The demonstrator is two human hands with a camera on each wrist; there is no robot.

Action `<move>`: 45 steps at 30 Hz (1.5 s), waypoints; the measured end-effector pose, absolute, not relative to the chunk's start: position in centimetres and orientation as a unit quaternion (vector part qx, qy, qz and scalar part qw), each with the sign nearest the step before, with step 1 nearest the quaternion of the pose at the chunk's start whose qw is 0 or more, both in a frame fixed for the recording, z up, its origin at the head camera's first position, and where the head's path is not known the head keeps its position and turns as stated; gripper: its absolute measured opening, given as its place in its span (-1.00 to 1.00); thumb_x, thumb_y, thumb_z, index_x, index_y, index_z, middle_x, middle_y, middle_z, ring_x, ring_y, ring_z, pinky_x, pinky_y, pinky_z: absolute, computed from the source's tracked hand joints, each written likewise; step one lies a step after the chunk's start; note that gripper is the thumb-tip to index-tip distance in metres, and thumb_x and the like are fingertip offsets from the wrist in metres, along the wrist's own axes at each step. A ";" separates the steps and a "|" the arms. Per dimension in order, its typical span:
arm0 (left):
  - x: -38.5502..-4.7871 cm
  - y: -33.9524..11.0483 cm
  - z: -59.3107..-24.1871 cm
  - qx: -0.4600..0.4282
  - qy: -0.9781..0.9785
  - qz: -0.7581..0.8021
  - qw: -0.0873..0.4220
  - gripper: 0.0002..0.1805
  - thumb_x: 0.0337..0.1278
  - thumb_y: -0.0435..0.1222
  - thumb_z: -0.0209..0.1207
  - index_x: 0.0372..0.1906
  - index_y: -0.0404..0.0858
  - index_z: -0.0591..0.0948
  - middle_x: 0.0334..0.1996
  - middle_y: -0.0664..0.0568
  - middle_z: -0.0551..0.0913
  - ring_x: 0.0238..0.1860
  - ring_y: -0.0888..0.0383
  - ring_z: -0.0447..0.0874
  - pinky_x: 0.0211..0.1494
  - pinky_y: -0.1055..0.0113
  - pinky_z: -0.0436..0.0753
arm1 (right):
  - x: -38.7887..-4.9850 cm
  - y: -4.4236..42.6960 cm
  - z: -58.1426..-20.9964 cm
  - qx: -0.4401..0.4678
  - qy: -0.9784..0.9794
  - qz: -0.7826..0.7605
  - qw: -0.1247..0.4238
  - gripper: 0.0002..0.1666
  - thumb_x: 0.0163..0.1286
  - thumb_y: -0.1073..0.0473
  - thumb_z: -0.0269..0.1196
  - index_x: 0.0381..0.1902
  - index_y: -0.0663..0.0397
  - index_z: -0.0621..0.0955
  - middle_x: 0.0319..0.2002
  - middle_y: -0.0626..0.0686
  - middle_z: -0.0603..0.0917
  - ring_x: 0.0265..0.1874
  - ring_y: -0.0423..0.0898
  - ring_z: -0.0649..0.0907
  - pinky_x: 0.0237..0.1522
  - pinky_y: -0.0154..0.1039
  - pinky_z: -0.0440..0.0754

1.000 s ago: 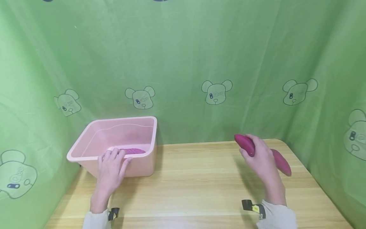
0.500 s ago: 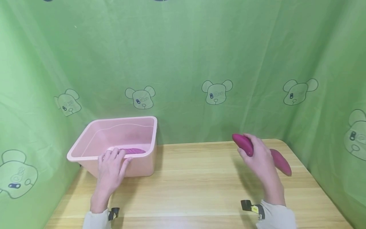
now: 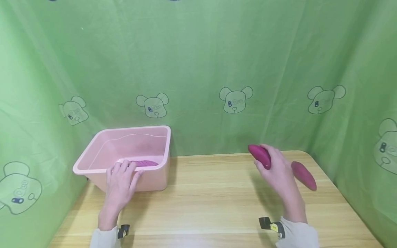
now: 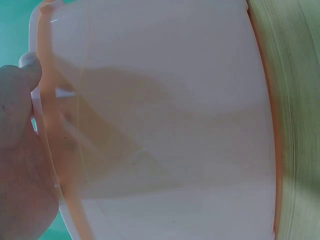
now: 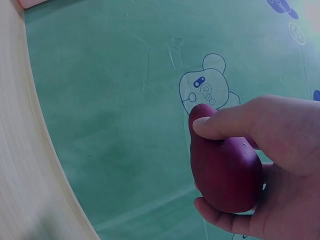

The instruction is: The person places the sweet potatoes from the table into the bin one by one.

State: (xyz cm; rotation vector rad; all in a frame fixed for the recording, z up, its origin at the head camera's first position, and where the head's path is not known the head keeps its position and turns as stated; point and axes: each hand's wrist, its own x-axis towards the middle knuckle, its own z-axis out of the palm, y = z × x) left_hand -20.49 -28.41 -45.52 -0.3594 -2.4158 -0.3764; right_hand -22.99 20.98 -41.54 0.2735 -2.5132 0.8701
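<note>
My left hand grips the front rim of a pink bin, fingers hooked over the edge; in the left wrist view, the thumb of that hand lies at the rim beside the bin's wall. Inside the bin lies a purple ridged item, partly hidden by the rim. Above the table on the right, my right hand holds a dark magenta sweet-potato-shaped item. The right wrist view shows thumb and fingers of this hand wrapped round the item. A second magenta item rests on the table.
The wooden table has a green curtain with bear-head prints behind it and at both sides. The bin stands at the table's back left, close to the curtain.
My right hand has moved slightly left with the magenta item, uncovering more of the one on the table. The left hand and the bin have stayed in place.
</note>
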 end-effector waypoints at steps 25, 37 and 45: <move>-20.5 -28.5 -45.4 -0.134 -0.924 -0.149 0.325 -0.76 0.42 -0.09 0.20 -0.23 -0.19 0.53 -0.24 -0.07 0.51 -0.12 -0.17 0.40 0.17 -0.22 0.23 | -23.1 19.5 -41.7 0.102 -0.913 0.322 0.229 -0.26 0.32 0.29 0.40 0.43 0.11 0.42 0.13 0.32 0.58 -0.06 0.30 0.60 -0.14 0.26 0.57; -20.6 -28.5 -45.6 -0.134 -0.924 -0.149 0.326 -0.76 0.40 -0.11 0.22 -0.24 -0.19 0.53 -0.24 -0.07 0.51 -0.11 -0.17 0.41 0.16 -0.21 0.24 | -23.3 18.9 -41.9 0.120 -0.908 0.322 0.239 -0.26 0.30 0.29 0.42 0.41 0.12 0.44 0.07 0.30 0.60 -0.08 0.28 0.61 -0.14 0.25 0.58; -20.5 -28.5 -45.5 -0.135 -0.923 -0.152 0.325 -0.77 0.41 -0.11 0.22 -0.25 -0.18 0.52 -0.24 -0.07 0.51 -0.11 -0.17 0.40 0.15 -0.19 0.23 | -23.3 18.5 -41.9 0.124 -0.908 0.324 0.236 -0.25 0.31 0.28 0.41 0.42 0.09 0.43 0.11 0.30 0.59 -0.08 0.28 0.62 -0.15 0.25 0.59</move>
